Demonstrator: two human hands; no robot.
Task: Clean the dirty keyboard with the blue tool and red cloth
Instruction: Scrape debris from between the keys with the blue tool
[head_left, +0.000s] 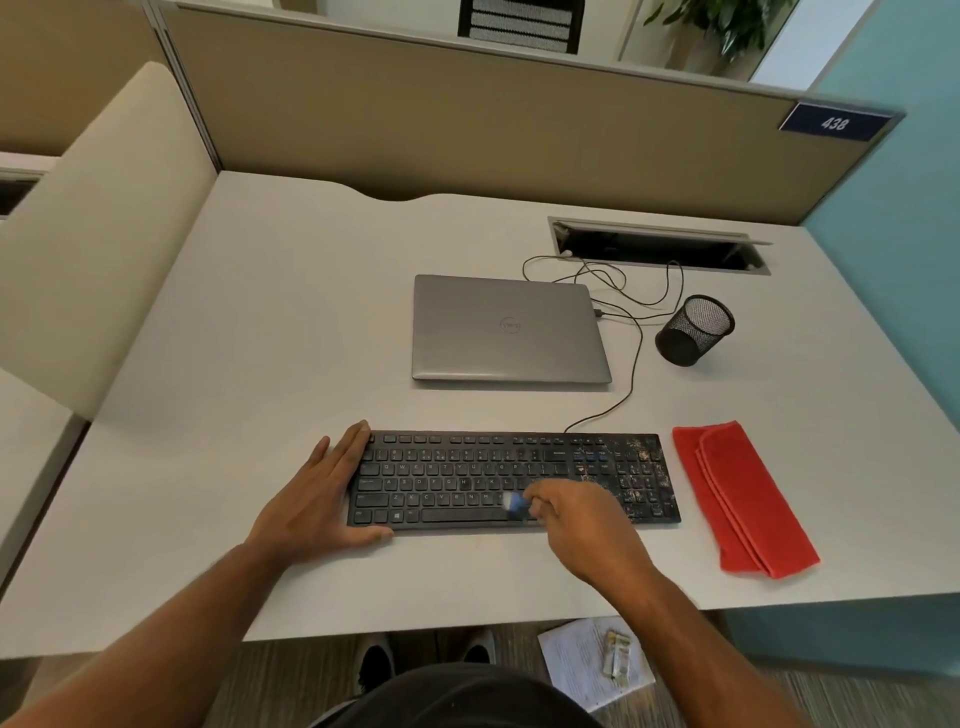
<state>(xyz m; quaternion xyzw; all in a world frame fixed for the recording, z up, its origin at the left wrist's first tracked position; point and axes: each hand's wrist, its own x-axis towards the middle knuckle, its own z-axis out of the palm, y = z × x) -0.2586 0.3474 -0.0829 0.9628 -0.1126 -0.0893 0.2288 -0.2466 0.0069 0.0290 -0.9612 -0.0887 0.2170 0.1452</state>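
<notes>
The flat black plastic keyboard (514, 480), light and likely to slide on the table (260, 364), lies under both hands: the left hand (327, 493) presses its end with straight fingers, the right hand (576, 512) pinches the small blue tool (516, 505), and the soft red cloth (740, 499) waits beside it.

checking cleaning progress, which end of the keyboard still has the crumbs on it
The right end of the keyboard, the number pad nearest the red cloth, is speckled with debris. The left end under the left hand looks clean.

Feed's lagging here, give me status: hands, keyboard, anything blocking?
Left hand flat, bracing keyboard. Right hand grips blue tool over lower keys. Red cloth untouched. Nothing blocking.
</notes>
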